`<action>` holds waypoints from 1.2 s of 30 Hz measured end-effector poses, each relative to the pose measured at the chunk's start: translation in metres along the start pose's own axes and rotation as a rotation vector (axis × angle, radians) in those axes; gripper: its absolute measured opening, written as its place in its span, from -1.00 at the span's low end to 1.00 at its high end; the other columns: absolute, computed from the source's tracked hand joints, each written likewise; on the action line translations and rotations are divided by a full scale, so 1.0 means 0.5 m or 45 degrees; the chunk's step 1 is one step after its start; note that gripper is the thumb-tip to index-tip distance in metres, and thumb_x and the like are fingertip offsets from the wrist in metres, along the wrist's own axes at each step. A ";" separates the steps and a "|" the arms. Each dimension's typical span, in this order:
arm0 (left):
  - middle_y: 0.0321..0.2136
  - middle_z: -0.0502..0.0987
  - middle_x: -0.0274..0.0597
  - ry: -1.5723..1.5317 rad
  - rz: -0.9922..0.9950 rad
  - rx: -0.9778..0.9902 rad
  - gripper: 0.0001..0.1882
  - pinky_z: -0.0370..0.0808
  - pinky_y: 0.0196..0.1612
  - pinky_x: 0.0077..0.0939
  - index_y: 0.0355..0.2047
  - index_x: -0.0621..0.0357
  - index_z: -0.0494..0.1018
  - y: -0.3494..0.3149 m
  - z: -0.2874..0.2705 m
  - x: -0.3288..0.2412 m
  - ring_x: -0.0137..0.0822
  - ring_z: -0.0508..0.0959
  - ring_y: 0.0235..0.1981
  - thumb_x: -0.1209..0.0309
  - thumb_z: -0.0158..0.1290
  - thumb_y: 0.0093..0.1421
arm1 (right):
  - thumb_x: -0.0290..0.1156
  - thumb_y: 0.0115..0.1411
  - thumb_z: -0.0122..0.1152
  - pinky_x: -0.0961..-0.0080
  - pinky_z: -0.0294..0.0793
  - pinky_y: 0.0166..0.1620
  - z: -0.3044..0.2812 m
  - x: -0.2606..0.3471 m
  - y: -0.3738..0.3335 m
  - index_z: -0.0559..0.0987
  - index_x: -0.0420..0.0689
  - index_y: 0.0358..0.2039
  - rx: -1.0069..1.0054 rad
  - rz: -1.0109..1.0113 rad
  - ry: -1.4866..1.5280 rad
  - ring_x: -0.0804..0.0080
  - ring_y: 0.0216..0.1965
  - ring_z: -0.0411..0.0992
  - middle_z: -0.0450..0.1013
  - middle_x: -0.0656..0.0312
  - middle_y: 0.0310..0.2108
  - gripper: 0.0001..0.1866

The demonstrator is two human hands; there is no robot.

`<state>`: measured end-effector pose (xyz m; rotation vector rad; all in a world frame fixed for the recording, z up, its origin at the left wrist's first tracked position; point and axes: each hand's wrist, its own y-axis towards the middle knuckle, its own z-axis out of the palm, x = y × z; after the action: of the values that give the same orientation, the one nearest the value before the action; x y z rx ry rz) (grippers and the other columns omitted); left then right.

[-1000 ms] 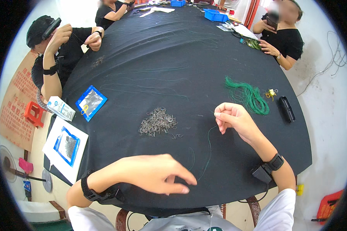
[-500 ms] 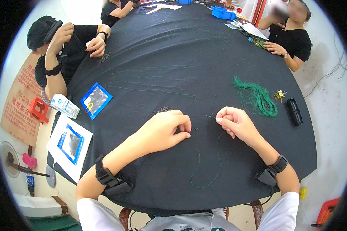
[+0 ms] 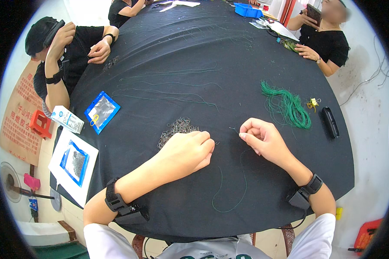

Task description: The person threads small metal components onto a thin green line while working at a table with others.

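Over the black cloth my left hand (image 3: 186,151) is closed, thumb and fingers pressed together; what they hold, if anything, is hidden. A tiny hook-like piece (image 3: 217,143) shows right beside its fingertips. Just beyond that hand lies a pile of small dark metal hooks (image 3: 180,126), partly covered by it. My right hand (image 3: 262,138) pinches a green thread (image 3: 245,185), whose short end sticks out past the fingertips. The rest of the thread droops in a loose loop on the cloth between my forearms.
Right of my hands lie a green thread bundle (image 3: 289,108), a yellow clip (image 3: 313,102) and a black case (image 3: 330,123). Leftward are a blue-edged pouch (image 3: 103,110), a white carton (image 3: 68,119) and a hook-filled packet (image 3: 75,163). Several cut threads (image 3: 168,83) lie farther off; co-workers sit around.
My left hand has shifted slightly nearer me and its thumb and fingers have closed, uncovering more of the hook pile. My right hand keeps its pinch, nearly still.
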<state>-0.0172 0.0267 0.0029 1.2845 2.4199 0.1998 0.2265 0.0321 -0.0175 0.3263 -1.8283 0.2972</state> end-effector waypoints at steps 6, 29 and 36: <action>-0.53 0.42 -0.21 -0.072 0.007 -0.059 -0.89 0.46 -0.46 -0.37 -0.47 0.14 0.40 -0.003 0.008 0.002 -0.20 0.51 -0.50 0.45 0.11 0.00 | -0.50 0.15 0.16 0.64 0.17 -0.61 0.026 0.016 -0.020 0.46 -0.19 -0.38 -0.073 -0.293 -0.305 0.73 -0.69 0.18 0.27 0.37 -0.74 -0.92; -0.50 0.47 -0.26 -0.737 -0.360 0.013 -0.88 0.39 -0.52 -0.55 -0.39 0.18 0.47 0.004 0.006 -0.038 -0.44 0.45 -0.56 0.48 0.15 0.04 | -0.52 0.12 0.20 0.60 0.26 -0.60 0.064 0.038 -0.049 0.49 -0.18 -0.38 0.009 -0.447 -0.253 0.65 -0.70 0.28 0.31 0.30 -0.74 -0.93; -0.42 0.45 -0.16 -0.550 -0.161 -0.305 -0.87 0.47 -0.40 -0.39 -0.35 0.21 0.43 0.003 0.011 -0.050 -0.22 0.53 -0.46 0.52 0.11 0.05 | -0.46 0.23 0.11 0.73 0.16 -0.61 0.063 0.046 -0.052 0.46 -0.22 -0.35 0.092 0.013 0.326 0.78 -0.66 0.23 0.31 0.44 -0.68 -0.91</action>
<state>-0.0013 0.0066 0.0054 0.9511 2.0289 0.1527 0.2018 -0.0052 -0.0032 0.3141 -1.5706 0.3946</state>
